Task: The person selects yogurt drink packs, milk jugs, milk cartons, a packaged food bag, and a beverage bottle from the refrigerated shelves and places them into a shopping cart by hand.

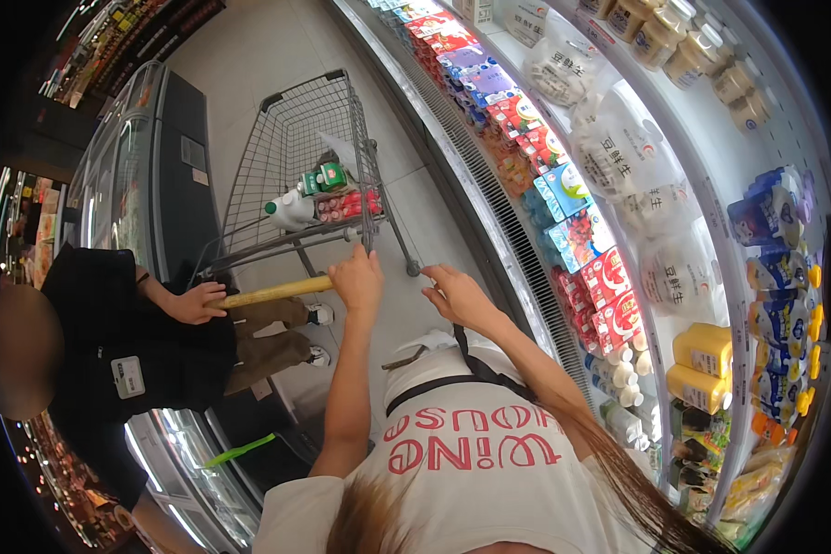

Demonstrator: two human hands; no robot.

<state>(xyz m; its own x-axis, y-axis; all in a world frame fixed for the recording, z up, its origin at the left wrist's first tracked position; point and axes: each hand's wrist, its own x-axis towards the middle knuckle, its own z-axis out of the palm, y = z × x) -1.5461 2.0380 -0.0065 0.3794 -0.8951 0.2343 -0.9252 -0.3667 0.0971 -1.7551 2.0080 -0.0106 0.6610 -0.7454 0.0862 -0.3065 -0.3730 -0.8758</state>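
Observation:
A wire shopping cart stands in front of me, holding a white jug with a green cap, green-labelled packages and a red multipack. My left hand grips the right end of the cart's yellow handle. Another person's hand rests on the handle's left end. My right hand is raised to the right of the cart, its fingers apart and nothing in it.
On the right runs a chilled display shelf with boxed drinks, bagged goods and yellow bottles. A person in black stands at the left. Behind them are glass-topped freezer cabinets. Grey floor tiles lie between.

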